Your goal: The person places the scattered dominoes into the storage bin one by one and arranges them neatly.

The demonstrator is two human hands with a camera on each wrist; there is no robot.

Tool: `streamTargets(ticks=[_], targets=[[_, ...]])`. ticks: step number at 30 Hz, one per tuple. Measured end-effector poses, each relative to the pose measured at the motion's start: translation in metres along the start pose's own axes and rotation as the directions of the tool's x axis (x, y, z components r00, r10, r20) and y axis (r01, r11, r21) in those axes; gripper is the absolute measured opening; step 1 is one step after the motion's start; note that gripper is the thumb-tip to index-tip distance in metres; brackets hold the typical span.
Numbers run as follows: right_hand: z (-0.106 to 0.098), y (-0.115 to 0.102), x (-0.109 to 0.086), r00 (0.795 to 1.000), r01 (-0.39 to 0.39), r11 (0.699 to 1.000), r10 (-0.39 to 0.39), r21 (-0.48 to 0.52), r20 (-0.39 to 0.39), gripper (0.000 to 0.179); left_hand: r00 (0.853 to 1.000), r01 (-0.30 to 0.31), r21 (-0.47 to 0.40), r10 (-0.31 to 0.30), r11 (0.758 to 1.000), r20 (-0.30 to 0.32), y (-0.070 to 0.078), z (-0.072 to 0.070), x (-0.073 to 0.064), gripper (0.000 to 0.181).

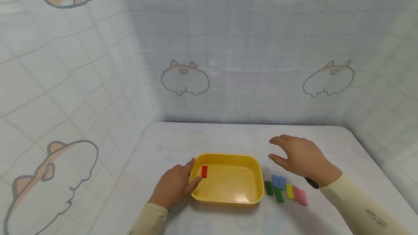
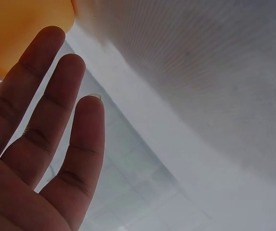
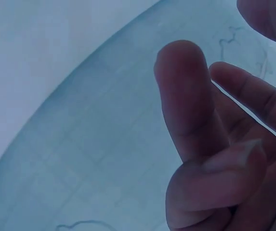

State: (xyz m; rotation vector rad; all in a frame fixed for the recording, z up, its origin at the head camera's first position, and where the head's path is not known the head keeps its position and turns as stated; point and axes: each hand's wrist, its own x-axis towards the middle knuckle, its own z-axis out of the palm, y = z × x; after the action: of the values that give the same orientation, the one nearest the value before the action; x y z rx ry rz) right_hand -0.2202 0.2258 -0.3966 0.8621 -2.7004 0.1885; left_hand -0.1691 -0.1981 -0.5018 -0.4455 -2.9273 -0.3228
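In the head view a shallow yellow tray (image 1: 233,198) lies on the white table with one small red tile (image 1: 204,172) inside near its left wall. My left hand (image 1: 176,184) holds the tray's left rim, the thumb over the inside and the fingers along the outside. The left wrist view has the extended fingers (image 2: 63,106) beside the tray's yellow wall (image 2: 22,29). My right hand (image 1: 302,155) hovers right of the tray, thumb and fingers spread apart around nothing. In the right wrist view its fingers (image 3: 183,91) are bent loosely, holding nothing.
Right of the tray lie flat tiles: two green (image 1: 279,194), two blue (image 1: 275,180), one yellow-green (image 1: 290,191) and two pink (image 1: 303,197). White checked curtains with dog drawings (image 1: 185,79) enclose the table (image 1: 209,137) at the back and both sides.
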Motion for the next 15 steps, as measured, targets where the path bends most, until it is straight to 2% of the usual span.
streamTargets(ticks=[4,9,15], targets=[[0.003,0.009,-0.014,0.997,-0.070,0.997,0.069,0.025,0.030,0.047,1.000,-0.001,-0.002,0.001,1.000,-0.004,0.000,-0.002,-0.001,0.074],[0.011,0.015,-0.027,0.982,-0.163,0.986,0.158,0.042,0.105,0.053,1.000,0.012,-0.009,-0.012,1.000,0.000,0.001,-0.003,-0.002,0.074],[0.028,0.017,-0.041,0.969,-0.208,0.976,0.195,0.071,0.155,0.057,1.000,0.017,-0.015,-0.017,1.000,-0.006,0.004,-0.003,-0.002,0.073]])
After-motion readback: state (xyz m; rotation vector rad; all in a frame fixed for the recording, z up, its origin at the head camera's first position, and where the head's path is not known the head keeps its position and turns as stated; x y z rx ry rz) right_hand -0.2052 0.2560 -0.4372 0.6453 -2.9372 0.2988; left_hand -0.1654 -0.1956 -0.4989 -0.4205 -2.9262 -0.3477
